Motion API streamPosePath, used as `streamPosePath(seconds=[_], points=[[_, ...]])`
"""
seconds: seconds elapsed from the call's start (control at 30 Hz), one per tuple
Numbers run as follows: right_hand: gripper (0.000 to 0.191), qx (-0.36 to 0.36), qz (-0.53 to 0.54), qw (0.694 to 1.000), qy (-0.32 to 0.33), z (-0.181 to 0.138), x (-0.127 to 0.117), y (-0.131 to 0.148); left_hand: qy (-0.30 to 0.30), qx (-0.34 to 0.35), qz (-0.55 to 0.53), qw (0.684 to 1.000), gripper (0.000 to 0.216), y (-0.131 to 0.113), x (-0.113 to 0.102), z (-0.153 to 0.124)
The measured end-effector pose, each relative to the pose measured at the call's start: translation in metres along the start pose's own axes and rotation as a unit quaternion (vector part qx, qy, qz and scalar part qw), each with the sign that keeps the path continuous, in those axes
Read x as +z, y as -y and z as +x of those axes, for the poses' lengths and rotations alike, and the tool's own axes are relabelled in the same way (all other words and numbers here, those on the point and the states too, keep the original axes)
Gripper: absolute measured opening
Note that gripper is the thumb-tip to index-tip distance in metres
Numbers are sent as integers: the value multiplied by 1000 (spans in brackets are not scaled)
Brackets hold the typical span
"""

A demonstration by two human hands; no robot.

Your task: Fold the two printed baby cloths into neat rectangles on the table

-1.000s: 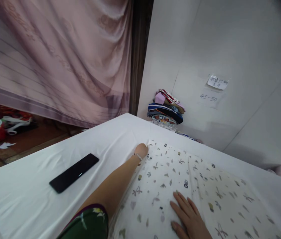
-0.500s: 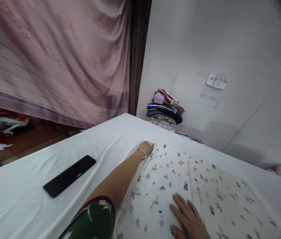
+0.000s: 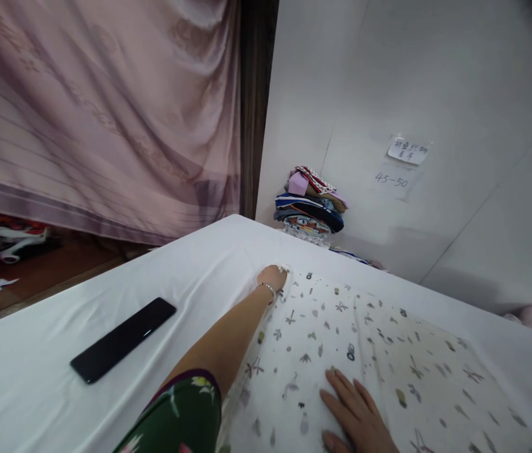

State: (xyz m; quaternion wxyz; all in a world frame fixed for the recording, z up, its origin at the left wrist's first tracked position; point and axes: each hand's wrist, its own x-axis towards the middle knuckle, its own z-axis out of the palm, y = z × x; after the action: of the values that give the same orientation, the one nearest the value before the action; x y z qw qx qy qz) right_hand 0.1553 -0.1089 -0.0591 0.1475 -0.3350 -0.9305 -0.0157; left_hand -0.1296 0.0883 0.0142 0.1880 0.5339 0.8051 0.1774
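A thin white cloth [image 3: 317,327] printed with small leaves and insects lies spread over the white-covered surface. My left hand [image 3: 272,277], with a bracelet at the wrist, is closed on the cloth's far left corner. The fingertips there are partly hidden by the bunched fabric. Nearer to me, my right hand [image 3: 355,409] lies flat on the cloth with its fingers stretched out. A fold line runs through the cloth between the two sides.
A black phone [image 3: 124,340] lies left of my arm on the white sheet [image 3: 190,270]. Folded clothes [image 3: 310,201] are stacked at the far corner against the wall. Paper notes [image 3: 407,151] hang there. A pink curtain [image 3: 105,113] covers the left side.
The view has shifted slightly, so the phone appears a little farther left. My left hand still grips the corner, and my right hand stays flat on the cloth.
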Motion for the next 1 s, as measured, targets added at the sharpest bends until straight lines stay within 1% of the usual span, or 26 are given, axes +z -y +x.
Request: streamPosePath(seconds=[0.17,0.27,0.4,0.5,0.67,0.83,1.0], points=[[59,16,15,1000,6,1,-1,1,0,-21,-10,1000,41,-7,0,10],[60,5,11,1000,-6,1,1,-1,-13,-27,-13,999,37,-6,5,13],[60,-2,-5,1000,-5,1,2,-2,-39,-10,-18,999,32,-1,11,12],[59,-4,-10,1000,2,2,-2,-1,-58,-1,-20,998,33,1,13,11],[58,-11,-20,1000,14,4,-7,-1,-47,-9,-34,998,29,-1,11,15],[60,-26,-37,999,4,1,-1,-5,-36,-42,-63,997,37,-4,5,24],[59,-11,-16,1000,5,0,1,-6,-35,-27,-107,993,30,-9,3,28]])
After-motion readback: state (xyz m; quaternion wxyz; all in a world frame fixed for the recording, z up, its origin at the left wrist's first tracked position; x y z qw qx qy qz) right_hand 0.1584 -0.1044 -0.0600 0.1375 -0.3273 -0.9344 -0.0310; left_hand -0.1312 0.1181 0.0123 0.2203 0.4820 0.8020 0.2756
